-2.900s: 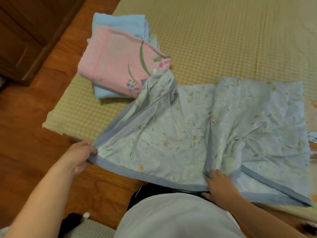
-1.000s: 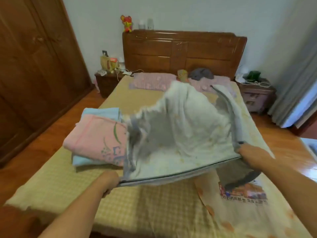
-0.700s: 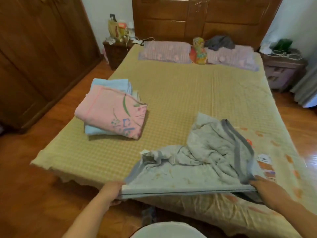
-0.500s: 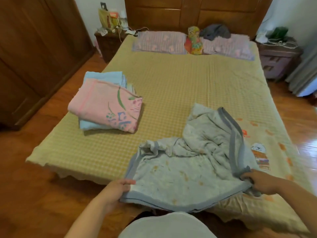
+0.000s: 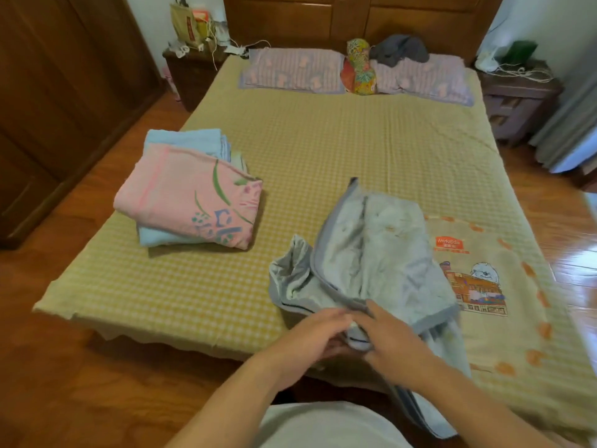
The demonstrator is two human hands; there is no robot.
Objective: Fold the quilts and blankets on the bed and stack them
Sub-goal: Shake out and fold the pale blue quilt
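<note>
- Bedroom; bed under yellow check sheet.
- Pale blue floral quilt half-folded at foot edge, corners brought together.
- Left hand and right hand fingers pinching those corners, likely aligning them.
- Pink blanket stacked well left.

A small orange label with pale lettering is printed on the yellow blanket spread over the bed. Its letters are too blurred to read. No other writing shows.
</note>
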